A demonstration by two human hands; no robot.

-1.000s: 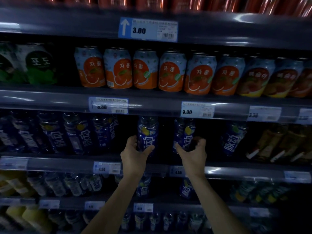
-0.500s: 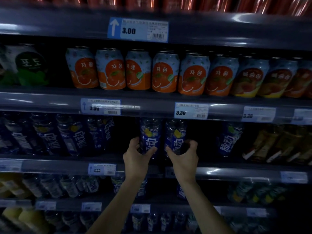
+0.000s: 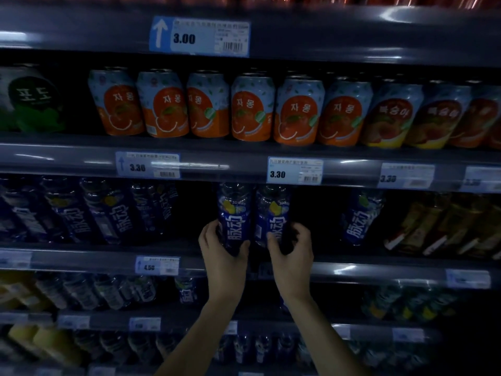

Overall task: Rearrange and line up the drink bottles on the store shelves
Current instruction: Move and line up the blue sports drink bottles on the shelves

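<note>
- The left hand (image 3: 225, 256) wraps the lower part of a blue bottle (image 3: 234, 215) standing upright at the front edge of the middle shelf (image 3: 81, 257).
- The right hand (image 3: 291, 253) curls around the base of a second blue bottle (image 3: 272, 215), just beside the first (their sides nearly touch).
- A lone matching bottle (image 3: 360, 217) stands well apart toward the shelf's right end.
- More blue bottles (image 3: 113, 210) crowd its left end.
- Orange cans (image 3: 252, 108) line the shelf above.

Price tags all along the shelf edges: a 3.00 tag (image 3: 199, 36) with a white arrow up top, two 3.30 tags (image 3: 147, 165) (image 3: 295, 170) below, then a 4.50 tag (image 3: 157, 265). Pretty dim, lower ones too blurry.
</note>
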